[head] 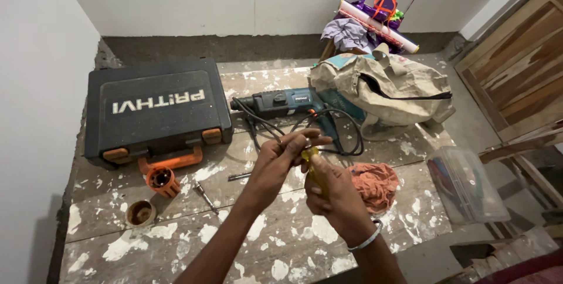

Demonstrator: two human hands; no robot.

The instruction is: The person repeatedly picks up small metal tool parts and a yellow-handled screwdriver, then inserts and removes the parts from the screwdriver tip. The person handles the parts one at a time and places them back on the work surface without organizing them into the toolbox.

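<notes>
Nearest the lens: two bare forearms rising from the bottom edge, a thin metal bangle on the right wrist. Right hand wrapped shut around a small yellow-handled tool, probably a screwdriver, only the yellow grip showing above the fist. Left hand just above and touching it, fingers pinched together at the tool's upper end; whether anything small sits between those fingertips cannot be told. Both hands raised together over the middle of a paint-spattered work surface.

Judged from its look: light, stiff, hard plastic grip, smooth enough to slip in a sweaty palm; best held around the thick yellow part, as now, with the other hand steadying the tip. Not fragile.

Behind the hands, a blue-green rotary hammer drill lying on its side, its black cord looping toward the hands. Left of it, a closed dark tool case with orange latches. In front of the case, an orange hole-saw cup and a second, rusty brown cup nearer the edge; between these and the hands, a loose drill bit. Just right of the hands, a crumpled orange rag. Farther right, a clear plastic box at the surface's edge. At the back, a tan canvas bag, open, with a heap of cloth and rolled paper behind.
</notes>
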